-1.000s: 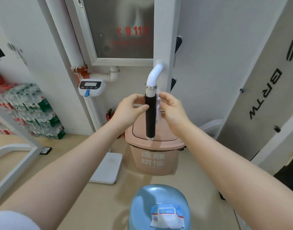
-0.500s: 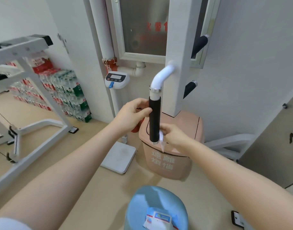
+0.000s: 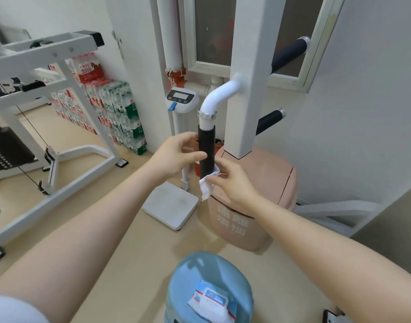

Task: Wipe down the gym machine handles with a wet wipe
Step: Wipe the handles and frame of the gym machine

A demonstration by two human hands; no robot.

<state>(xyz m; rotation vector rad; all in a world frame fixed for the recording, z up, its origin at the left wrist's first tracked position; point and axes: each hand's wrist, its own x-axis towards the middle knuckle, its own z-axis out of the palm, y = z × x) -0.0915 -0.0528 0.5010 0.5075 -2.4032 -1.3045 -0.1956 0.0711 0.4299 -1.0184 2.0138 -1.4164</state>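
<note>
A black foam handle (image 3: 206, 145) hangs down from a curved white tube on the machine's white post (image 3: 251, 89). My left hand (image 3: 176, 155) grips the handle's middle with thumb and fingers. At the handle's lower end my right hand (image 3: 232, 180) pinches a white wet wipe (image 3: 206, 185), which hangs crumpled below it. Two more black handles (image 3: 288, 54) (image 3: 269, 121) stick out on the post's right side.
A pink lidded bin (image 3: 265, 183) stands under the handle. A white scale with display (image 3: 171, 203) is to its left. A blue water jug (image 3: 190, 276) carries a wipes pack (image 3: 211, 301). A white machine frame (image 3: 60, 113) and stacked bottle packs (image 3: 116, 113) are at left.
My right hand slid the wipe from the handle's top down to its lower end. The view shifted left, and my left hand stayed on the handle.
</note>
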